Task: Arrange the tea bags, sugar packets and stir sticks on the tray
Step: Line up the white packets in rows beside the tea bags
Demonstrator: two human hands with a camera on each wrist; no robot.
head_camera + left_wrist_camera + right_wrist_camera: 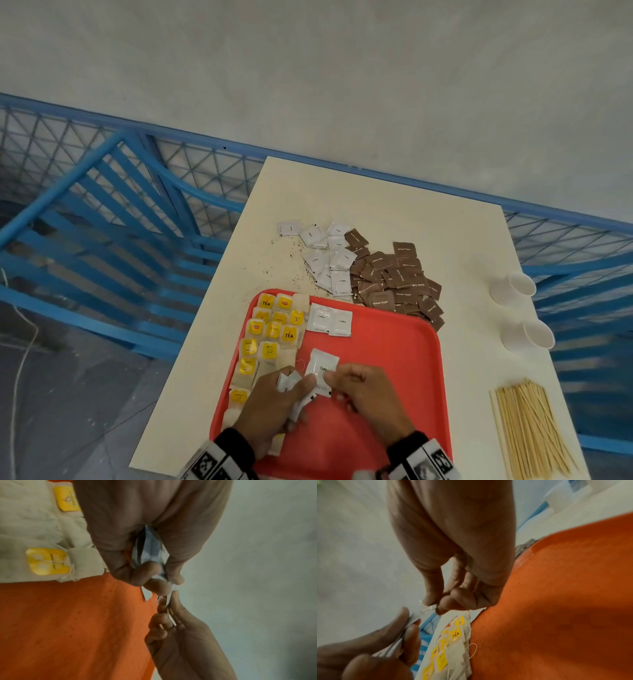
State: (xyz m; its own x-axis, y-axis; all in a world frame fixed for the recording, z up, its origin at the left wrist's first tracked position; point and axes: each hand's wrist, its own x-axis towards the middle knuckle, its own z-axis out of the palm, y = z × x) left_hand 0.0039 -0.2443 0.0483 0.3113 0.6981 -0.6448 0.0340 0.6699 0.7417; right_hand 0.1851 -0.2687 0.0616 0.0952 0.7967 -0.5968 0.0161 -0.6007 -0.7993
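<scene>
Low in the head view a red tray (394, 359) lies on the table. Tea bags (270, 329) with yellow tags fill its left side in rows. Two white packets (329, 320) lie side by side near its far edge. Over the tray's middle my left hand (306, 380) grips a small bunch of white packets (291, 382), which the left wrist view shows pressed between thumb and fingers (147, 550). My right hand (331, 376) pinches the edge of one white packet (322, 366) from that bunch. Stir sticks (527, 431) lie in a loose pile on the table at the right.
Beyond the tray lie a heap of white packets (329, 257) and a heap of brown sugar packets (397, 281), with dark crumbs scattered to their left. Two white paper cups (513, 287) (529, 335) lie on their sides at the right edge. Blue railings surround the table.
</scene>
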